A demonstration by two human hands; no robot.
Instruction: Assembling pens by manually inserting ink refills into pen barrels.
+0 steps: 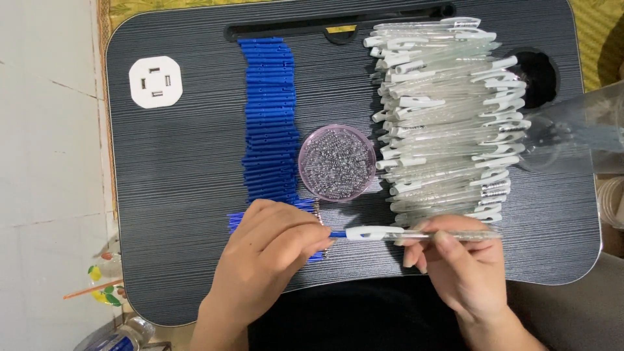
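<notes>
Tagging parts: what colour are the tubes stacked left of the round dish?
Blue tubes, in a tall column; head view shows them clearly.

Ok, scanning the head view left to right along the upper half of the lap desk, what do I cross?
White socket plate → column of blue pen tubes → round dish of small metal springs → pile of clear pen barrels with white clips → round cup hole in the lap desk.

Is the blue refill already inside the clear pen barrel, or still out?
Partly in. The blue refill sticks out of the clear pen barrel at its white-clip end, between the left hand and right hand; depth inside cannot be told.
</notes>
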